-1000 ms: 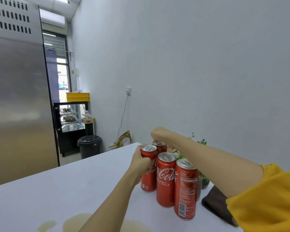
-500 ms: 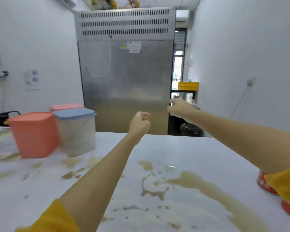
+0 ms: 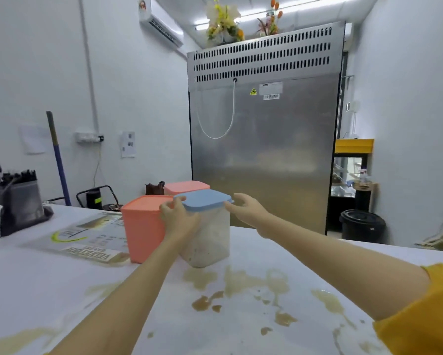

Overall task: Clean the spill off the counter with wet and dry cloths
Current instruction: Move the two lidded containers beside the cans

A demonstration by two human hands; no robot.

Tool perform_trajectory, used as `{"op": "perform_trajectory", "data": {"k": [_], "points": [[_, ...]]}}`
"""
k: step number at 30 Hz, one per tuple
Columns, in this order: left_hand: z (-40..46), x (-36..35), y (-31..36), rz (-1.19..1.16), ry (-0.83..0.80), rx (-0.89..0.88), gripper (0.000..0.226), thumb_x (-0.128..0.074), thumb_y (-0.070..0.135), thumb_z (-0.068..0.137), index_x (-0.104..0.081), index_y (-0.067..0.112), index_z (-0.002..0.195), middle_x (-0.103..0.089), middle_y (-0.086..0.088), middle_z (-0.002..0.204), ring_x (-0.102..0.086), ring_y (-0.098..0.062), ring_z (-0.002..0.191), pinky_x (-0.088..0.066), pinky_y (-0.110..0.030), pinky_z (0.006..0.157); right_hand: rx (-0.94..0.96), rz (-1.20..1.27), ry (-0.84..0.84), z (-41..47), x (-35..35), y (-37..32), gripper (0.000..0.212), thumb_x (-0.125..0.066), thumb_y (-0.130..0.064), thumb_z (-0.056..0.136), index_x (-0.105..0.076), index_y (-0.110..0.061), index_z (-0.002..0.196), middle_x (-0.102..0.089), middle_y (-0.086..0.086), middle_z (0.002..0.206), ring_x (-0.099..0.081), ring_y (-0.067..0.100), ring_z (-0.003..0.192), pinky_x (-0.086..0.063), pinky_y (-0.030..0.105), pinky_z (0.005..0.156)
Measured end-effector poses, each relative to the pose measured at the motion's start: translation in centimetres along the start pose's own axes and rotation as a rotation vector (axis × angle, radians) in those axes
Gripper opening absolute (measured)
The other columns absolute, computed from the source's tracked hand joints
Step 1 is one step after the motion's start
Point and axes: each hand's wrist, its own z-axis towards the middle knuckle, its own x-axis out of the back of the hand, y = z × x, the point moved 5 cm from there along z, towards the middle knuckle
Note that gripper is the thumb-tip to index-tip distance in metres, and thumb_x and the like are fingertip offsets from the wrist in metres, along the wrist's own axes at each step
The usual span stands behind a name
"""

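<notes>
A person reaches both bare arms out over a white counter [image 3: 48, 283]. The left hand [image 3: 179, 221] holds the near left side of a see-through plastic box with a light blue lid [image 3: 207, 226]. Its fingers curl round the box's corner, and the thumb sits up by the edge of the lid. The right hand [image 3: 251, 213] is at the other side of the same box. Its fingers are spread wide and fairly straight, with the fingertips right at the lid's right edge. It is hard to tell if they touch it.

The box stands upright on the counter. Just to its left, touching or nearly touching, stands a salmon pink plastic box with a pink lid [image 3: 143, 229]. A second pink-lidded box [image 3: 187, 187] peeks out behind the two.

The thing to clean is a brown wet spill [image 3: 243, 283]. It lies on the counter in front of the boxes, in puddles and small drops. It spreads from just under the see-through box toward the right, and more brown patches show at the near left edge. No cloth shows in this view.

A printed paper sheet [image 3: 92, 237] lies flat on the counter left of the pink box. A big shiny steel fridge [image 3: 266, 155] stands behind the counter, and a black bin [image 3: 362, 226] sits on the floor to its right. A yellow sleeve [image 3: 425, 316] covers the right upper arm.
</notes>
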Motion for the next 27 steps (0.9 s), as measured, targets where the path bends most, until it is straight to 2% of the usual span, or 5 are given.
{"op": "perform_trajectory", "data": {"k": [6,10,13,21,27], "points": [[1.6,-1.0,0.3,0.043,-0.130,-0.307,0.040,-0.072,0.025,0.078,-0.061,0.016,0.115,-0.059,0.001,0.112,-0.058,-0.016,0.094,-0.039,-0.020,0.079,-0.094,0.103,0.073,2.8,-3.5,-0.6,0.070,-0.049,-0.052,0.090,-0.019,-0.026,0.148,-0.025,0.003,0.151,-0.033,0.024,0.133,-0.032,0.029,0.095],[3.7,-1.4,-0.2,0.087,-0.105,-0.309,0.055,-0.072,0.028,0.078,-0.051,0.016,0.126,-0.049,-0.009,0.125,-0.041,-0.024,0.118,-0.032,-0.025,0.093,-0.141,0.109,0.114,2.8,-3.2,0.9,0.071,-0.058,-0.046,0.087,-0.020,-0.031,0.146,-0.034,0.001,0.139,-0.043,0.020,0.108,-0.037,0.024,0.074],[4.0,-2.7,-1.1,0.050,-0.325,-0.194,0.070,-0.066,0.037,0.084,-0.032,0.020,0.143,-0.039,-0.009,0.138,-0.034,-0.023,0.130,-0.033,-0.033,0.104,-0.115,0.113,0.131,2.8,-3.1,1.3,0.059,-0.058,-0.042,0.089,-0.030,-0.032,0.140,-0.037,-0.001,0.126,-0.044,0.018,0.097,-0.033,0.020,0.055],[3.1,-5.9,6.5,-0.190,-0.353,-0.416,0.047,-0.062,0.029,0.088,-0.046,0.027,0.132,-0.057,0.001,0.121,-0.059,-0.021,0.104,-0.049,-0.037,0.092,0.101,0.041,0.437,0.7,4.6,0.1,0.046,-0.060,-0.040,0.088,-0.046,-0.028,0.130,-0.046,-0.004,0.118,-0.052,0.017,0.104,-0.049,0.029,0.084],[-1.4,-11.2,15.8,-0.291,-0.390,-0.574,0.042,-0.055,0.025,0.093,-0.049,0.026,0.135,-0.061,-0.011,0.121,-0.058,-0.026,0.108,-0.050,-0.038,0.093,0.176,-0.022,0.668,-5.8,15.0,-0.5,0.041,-0.065,-0.033,0.086,-0.050,-0.022,0.123,-0.048,-0.001,0.113,-0.054,0.013,0.092,-0.046,0.011,0.062]]}}
